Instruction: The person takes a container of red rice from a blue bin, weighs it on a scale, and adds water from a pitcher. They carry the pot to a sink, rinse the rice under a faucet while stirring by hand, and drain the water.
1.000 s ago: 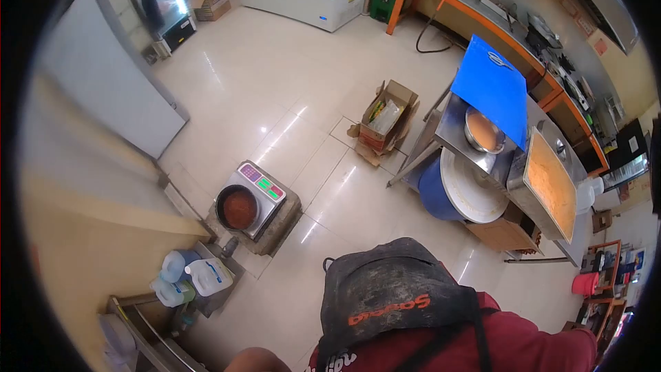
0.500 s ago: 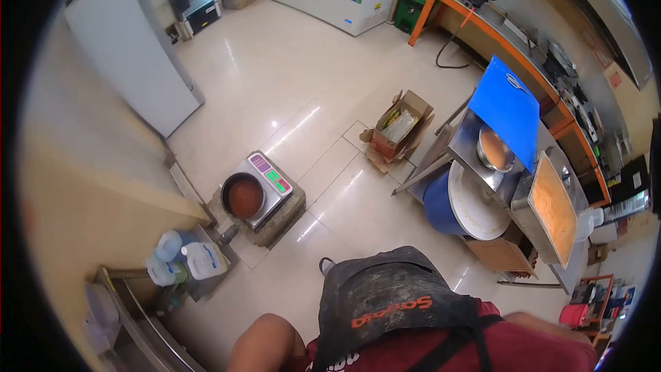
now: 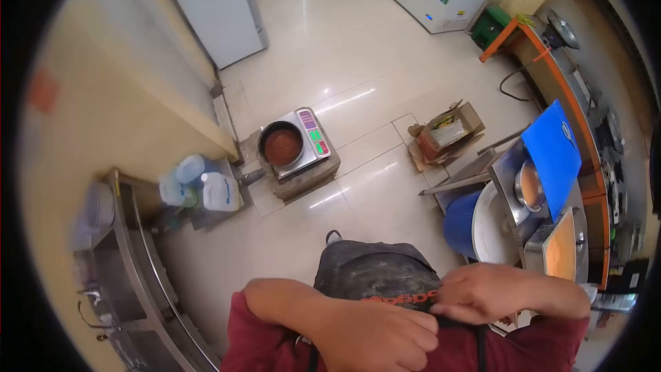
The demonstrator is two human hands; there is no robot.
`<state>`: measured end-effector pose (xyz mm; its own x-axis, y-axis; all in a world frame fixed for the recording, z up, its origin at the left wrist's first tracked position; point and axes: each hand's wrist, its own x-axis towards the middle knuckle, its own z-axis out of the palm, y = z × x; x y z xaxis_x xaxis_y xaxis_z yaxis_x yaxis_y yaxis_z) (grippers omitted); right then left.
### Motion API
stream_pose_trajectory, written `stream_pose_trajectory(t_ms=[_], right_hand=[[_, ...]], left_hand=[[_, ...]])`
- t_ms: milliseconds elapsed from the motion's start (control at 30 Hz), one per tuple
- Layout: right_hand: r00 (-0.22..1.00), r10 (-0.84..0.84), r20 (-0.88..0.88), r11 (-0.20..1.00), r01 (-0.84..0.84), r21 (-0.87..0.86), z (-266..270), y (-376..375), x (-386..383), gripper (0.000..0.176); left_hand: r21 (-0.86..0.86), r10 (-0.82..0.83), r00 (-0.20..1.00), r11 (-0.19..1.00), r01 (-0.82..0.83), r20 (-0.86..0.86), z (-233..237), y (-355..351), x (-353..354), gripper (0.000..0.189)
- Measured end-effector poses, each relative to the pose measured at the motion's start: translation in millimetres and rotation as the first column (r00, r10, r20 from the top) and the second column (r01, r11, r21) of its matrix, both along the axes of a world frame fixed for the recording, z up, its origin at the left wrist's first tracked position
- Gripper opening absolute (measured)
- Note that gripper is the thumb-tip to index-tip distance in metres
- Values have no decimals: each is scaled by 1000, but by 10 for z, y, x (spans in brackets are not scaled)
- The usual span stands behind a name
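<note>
My left hand (image 3: 377, 333) is in front of my chest, its back turned up. Its fingers bend downward with their tips hidden. Close by on the right, my right hand (image 3: 483, 292) has bent fingers pointing toward the left one, somewhat smeared by motion. Between and below the hands are a maroon shirt (image 3: 265, 341) and a dark, smudged apron (image 3: 372, 269) with orange lettering, partly covered by the hands. Whether either hand grips any cloth does not show.
On a low block stands a digital scale (image 3: 315, 139) bearing a pot of reddish-brown contents (image 3: 283, 147). White jugs (image 3: 220, 191) stand at left beside a metal sink unit (image 3: 131, 255). Rightward are a cardboard box (image 3: 447, 136), a blue tub (image 3: 460, 224), a bowl (image 3: 529, 186) and a tray (image 3: 561, 244).
Both forearms and hands have come up in front of the chest; earlier no hands showed. The view has shifted, so the scale, box and table appear farther right.
</note>
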<state>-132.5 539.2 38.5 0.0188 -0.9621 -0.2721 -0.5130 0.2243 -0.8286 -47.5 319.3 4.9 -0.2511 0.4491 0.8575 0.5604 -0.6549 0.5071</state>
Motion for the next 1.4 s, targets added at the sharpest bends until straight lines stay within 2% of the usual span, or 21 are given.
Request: stream_pose_trajectory(t_ms=[33,100,133,233,333,400,433,533,633,767,833,900,967,1067,1200,1300,1333,1400], right_hand=[[994,49,-95,998,-45,41,-3,77,-60,14],[998,-10,-56,999,13,46,165,106,-64,16],[998,-55,-24,996,57,66,277,128,-16,17],[975,16,-224,999,-23,-28,427,-161,20,20],[978,130,-164,948,-171,-267,460,-607,164,26],[957,239,-163,874,-285,-393,591,-830,314,22],[957,281,-74,868,-286,-407,584,-899,331,22],[896,399,196,856,-287,-430,473,-1123,413,23],[744,528,409,842,-399,-362,380,-1309,525,25],[626,632,457,774,-527,-351,324,-1573,653,26],[608,671,425,741,-579,-341,349,-1638,708,27],[616,693,374,720,-624,-304,402,-1627,722,27],[654,696,296,717,-656,-237,483,-1528,651,28],[756,626,192,779,-618,-106,532,-1231,480,29],[920,368,135,926,-348,-149,160,-665,294,36],[968,218,122,963,-193,-189,-53,-423,289,35],[978,208,-25,946,-208,-249,-97,-417,273,36],[959,186,-213,927,-243,-286,43,-503,210,36]], left_hand=[[22,-47,999,999,46,28,20,37,28,45],[53,-132,989,990,129,61,70,70,38,45],[-107,-117,993,987,118,14,158,-96,14,46],[-149,159,983,978,-145,87,306,-541,200,49],[-482,344,873,863,-150,345,194,-912,637,47],[-512,248,921,856,-64,300,197,-1118,793,37],[-528,195,940,849,-19,280,203,-1152,835,32],[-437,219,972,885,-160,88,363,-1078,872,21],[-460,58,997,888,-24,60,477,-1107,937,20],[-341,242,970,914,-221,18,685,-1115,1120,26],[-257,355,934,906,-336,31,740,-1059,1053,25],[-203,383,924,906,-372,14,690,-978,927,23],[-183,380,925,911,-371,15,657,-911,819,20],[-182,305,952,936,-301,-3,674,-911,689,17],[-205,258,966,944,-259,-32,662,-954,623,16],[-195,230,973,953,-231,-28,616,-948,588,15],[-196,225,974,955,-225,-19,583,-953,579,14],[-236,196,981,953,-189,6,554,-962,538,14]])
